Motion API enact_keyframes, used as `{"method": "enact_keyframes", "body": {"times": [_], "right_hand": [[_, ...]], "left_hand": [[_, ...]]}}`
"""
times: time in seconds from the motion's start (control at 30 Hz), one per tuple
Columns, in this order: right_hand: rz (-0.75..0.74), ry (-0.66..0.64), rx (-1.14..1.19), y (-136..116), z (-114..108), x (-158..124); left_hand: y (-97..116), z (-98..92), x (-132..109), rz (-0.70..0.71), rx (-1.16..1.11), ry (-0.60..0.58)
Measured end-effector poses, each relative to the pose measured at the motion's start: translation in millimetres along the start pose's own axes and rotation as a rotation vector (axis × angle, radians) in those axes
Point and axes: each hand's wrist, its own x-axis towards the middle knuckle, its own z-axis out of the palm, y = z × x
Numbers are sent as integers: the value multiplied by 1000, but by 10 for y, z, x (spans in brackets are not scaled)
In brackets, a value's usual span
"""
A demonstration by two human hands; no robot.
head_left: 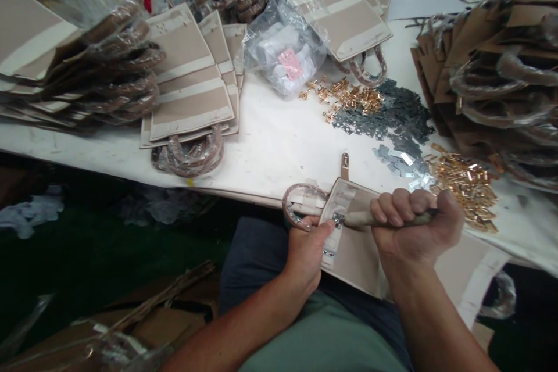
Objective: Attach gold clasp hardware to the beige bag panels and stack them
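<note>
My left hand [307, 250] grips the edge of a beige bag panel [361, 261], its thumb pressed beside a small metal plate [337, 220] on the panel's pale strip. A brown bag handle [293, 195] wrapped in clear plastic extends from this edge, and a narrow tab with a metal fitting [345, 161] sticks out at the top. In my right hand [412, 226], fingers are wrapped around a long, dull grey tool [360, 219]; its exact kind is unclear. The tool's narrow end points at the metal plate, and I cannot tell whether they touch.
Gold fittings [471, 189] and dark metal plates [401, 110] lie heaped on the white table [270, 145]. Stacked bag panels [187, 81] with wrapped handles are at left; more brown pieces [479, 70] are piled at right. A plastic bag [283, 58] holds white bundles.
</note>
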Motion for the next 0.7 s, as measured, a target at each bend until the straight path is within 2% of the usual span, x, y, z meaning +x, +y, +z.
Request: {"method": "enact_keyframes", "body": {"times": [0.1, 0.23, 0.33, 0.4, 0.47, 0.6, 0.7], "right_hand": [[-47, -87, -56, 31, 56, -39], [-139, -317, -206, 90, 185, -165], [-197, -498, -496, 81, 317, -201], [-182, -586, -721, 40, 417, -172], [-124, -615, -827, -4, 506, -118], [-85, -551, -693, -24, 590, -37], [-88, -598, -730, -8, 614, -49]], "left_hand": [[10, 14, -1, 1, 6, 21], [36, 27, -3, 22, 33, 35], [51, 25, -15, 52, 48, 4], [51, 22, -25, 81, 41, -22], [40, 19, -32, 102, 25, -21], [11, 14, -37, 100, 13, -25], [9, 16, -45, 96, -3, -12]]}}
